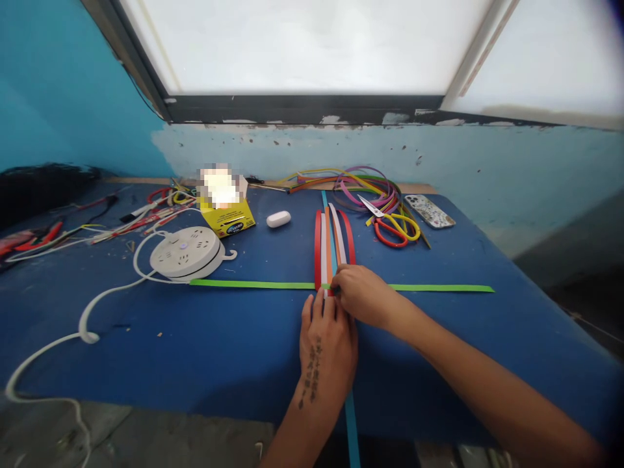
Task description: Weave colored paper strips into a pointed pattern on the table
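Note:
Red, white, orange and blue strips run lengthwise on the blue table, the red strip (318, 247) at their left edge. A green strip (253, 285) crosses them from side to side. My left hand (327, 341) lies palm down over the near part of the strips, fingers stretched forward, fingertips just below the green strip. My right hand (363, 294) is closed in a pinch at the crossing, beside the left fingertips; what its fingers grip is hidden. A blue strip (351, 422) hangs over the table's front edge.
A white round power strip (185, 252) with its cord, a yellow box (229, 218) and a white case (279, 219) are at the left. Scissors (392, 227), coiled strips (365, 182) and a phone (429, 211) lie at the back right. Tools and wires are far left.

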Available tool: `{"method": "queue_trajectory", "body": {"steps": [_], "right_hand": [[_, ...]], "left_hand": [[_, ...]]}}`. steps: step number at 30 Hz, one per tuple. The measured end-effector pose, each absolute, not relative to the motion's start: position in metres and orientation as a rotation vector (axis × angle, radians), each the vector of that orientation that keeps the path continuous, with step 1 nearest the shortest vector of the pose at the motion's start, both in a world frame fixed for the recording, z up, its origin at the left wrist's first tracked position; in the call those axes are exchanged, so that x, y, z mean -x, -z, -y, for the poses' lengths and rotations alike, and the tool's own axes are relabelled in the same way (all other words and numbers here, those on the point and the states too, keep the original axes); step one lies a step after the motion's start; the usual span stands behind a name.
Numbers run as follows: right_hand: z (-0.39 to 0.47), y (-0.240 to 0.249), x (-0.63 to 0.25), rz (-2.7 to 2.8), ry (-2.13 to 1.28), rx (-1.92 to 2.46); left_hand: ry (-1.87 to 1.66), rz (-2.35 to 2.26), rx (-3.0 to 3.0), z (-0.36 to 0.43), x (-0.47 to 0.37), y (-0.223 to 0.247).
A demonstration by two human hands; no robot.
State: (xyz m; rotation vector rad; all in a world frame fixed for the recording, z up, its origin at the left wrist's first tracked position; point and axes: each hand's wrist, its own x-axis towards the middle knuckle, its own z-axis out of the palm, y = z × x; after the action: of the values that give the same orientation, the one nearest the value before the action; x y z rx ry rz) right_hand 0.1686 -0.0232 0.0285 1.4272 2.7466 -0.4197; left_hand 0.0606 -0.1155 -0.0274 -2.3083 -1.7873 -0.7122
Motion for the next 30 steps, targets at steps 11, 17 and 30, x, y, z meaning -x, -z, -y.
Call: {"method": "queue_trajectory", "body": {"steps": [11,17,30], "right_hand": [[-0.014,-0.047,-0.183,-2.700,0.696,-1.168],[-0.030,-0.063,-0.173,-2.564,0.698,-1.047],[-0.022,-0.067,-0.164,-2.545,0.622,-1.037]], "left_hand": [[0.593,1.888,2.441,0.114,-0.057,0.014],[0.562,1.865,2.441,0.109,-0.057,0.010],[0.591,1.870,2.436,0.109,-0.058,0.009]]}}
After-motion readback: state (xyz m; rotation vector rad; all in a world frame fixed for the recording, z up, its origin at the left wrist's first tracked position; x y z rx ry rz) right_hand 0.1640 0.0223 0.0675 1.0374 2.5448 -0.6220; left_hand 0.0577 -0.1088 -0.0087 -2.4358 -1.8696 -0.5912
